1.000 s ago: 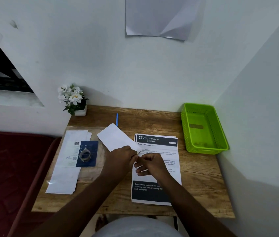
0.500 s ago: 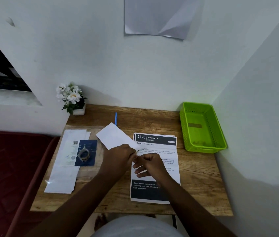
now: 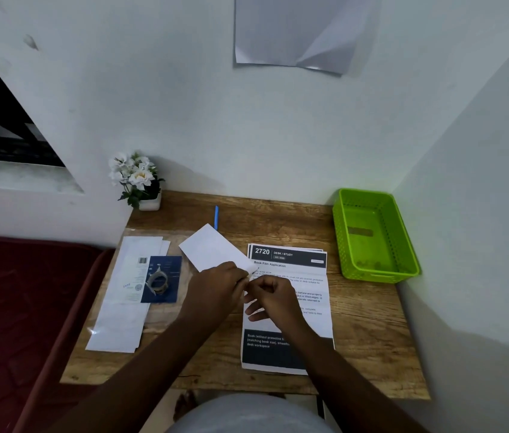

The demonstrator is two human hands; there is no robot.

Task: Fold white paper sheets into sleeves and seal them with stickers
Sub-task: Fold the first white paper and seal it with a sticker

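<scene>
Desk [image 3: 356, 310], folded sheet [image 3: 212, 250] diagonal, far-left.

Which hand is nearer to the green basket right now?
Right. The right hand is over the printed instruction sheet, closer to the green basket at the desk's far right. The left hand is on its other side, holding the folded white paper.

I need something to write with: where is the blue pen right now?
In the head view, the blue pen lies on the wooden desk near the back wall, right of the flower pot, just behind the folded white paper.
</scene>
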